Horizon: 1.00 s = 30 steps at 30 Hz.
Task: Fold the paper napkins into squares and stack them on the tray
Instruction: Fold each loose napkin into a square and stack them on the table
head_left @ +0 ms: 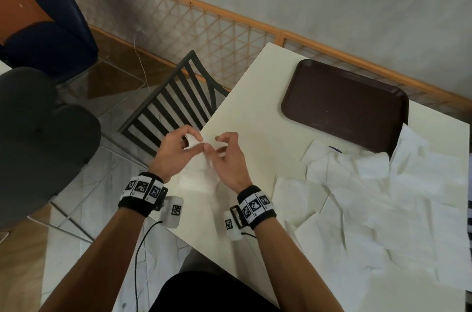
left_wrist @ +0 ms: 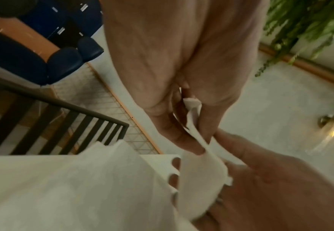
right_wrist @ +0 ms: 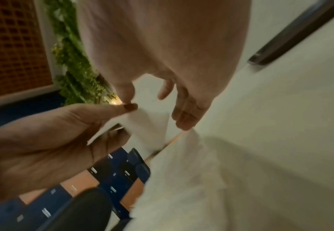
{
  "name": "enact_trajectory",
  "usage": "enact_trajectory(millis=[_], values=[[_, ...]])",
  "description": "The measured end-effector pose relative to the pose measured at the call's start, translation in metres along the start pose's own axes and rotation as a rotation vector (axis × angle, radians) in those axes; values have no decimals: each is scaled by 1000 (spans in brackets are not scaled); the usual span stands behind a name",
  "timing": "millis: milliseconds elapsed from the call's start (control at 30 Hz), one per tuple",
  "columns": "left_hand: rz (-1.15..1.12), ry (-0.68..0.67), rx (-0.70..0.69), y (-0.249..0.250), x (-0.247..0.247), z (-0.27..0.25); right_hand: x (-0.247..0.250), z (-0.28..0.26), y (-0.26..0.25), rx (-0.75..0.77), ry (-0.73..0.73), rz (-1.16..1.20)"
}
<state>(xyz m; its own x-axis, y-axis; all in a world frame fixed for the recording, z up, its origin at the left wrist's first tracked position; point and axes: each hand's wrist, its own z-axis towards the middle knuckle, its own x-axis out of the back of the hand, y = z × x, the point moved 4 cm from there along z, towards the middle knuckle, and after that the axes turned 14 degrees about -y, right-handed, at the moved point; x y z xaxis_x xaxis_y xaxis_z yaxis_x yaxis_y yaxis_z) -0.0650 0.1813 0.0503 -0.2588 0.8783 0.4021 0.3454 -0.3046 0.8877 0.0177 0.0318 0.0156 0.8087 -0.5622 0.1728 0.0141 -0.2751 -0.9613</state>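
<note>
A white paper napkin hangs in the air over the table's left edge, held up between both hands. My left hand pinches its top corner between thumb and fingers. My right hand is right beside it, thumb meeting the left fingertip, its curled fingers behind the sheet. The rest of the napkin droops towards me. The dark brown tray lies bare at the table's far side, well apart from both hands; its rim shows in the right wrist view.
A loose heap of crumpled white napkins covers the right half of the cream table and overlaps the tray's near corner. A dark slatted chair stands against the table's left edge, below the hands. A lattice rail runs behind.
</note>
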Motion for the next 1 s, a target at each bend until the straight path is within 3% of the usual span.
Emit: enact_trajectory(millis=[100, 167, 300, 400, 500, 600, 667, 733, 833, 900, 1000], values=[[-154, -46, -85, 14, -5, -5, -2, 0, -1, 33, -76, 341], [-181, -15, -75, 13, -3, -5, 4, -2, 2, 49, -31, 395], [191, 113, 107, -27, -6, 2, 10, 5, 24, -48, 205, 65], [388, 31, 247, -57, -32, 5, -2, 4, 38, -132, 103, -96], [466, 66, 252, -61, -49, 1, -3, -9, 43, -124, 4, -291], [569, 176, 262, -50, -57, -12, 34, -31, 39, -104, 34, -482], [587, 228, 194, -39, -66, -25, 74, -51, 45, -171, 73, -615], [570, 244, 118, -29, -81, -37, 120, -77, 63, -335, 149, -773], [453, 162, 23, -23, -110, -49, 163, -115, 92, -560, 191, -875], [361, 18, -55, -21, -139, -48, 173, -125, 103, -556, 187, -772], [279, -192, -78, -16, -182, -34, 171, -129, 103, -437, 235, -621]])
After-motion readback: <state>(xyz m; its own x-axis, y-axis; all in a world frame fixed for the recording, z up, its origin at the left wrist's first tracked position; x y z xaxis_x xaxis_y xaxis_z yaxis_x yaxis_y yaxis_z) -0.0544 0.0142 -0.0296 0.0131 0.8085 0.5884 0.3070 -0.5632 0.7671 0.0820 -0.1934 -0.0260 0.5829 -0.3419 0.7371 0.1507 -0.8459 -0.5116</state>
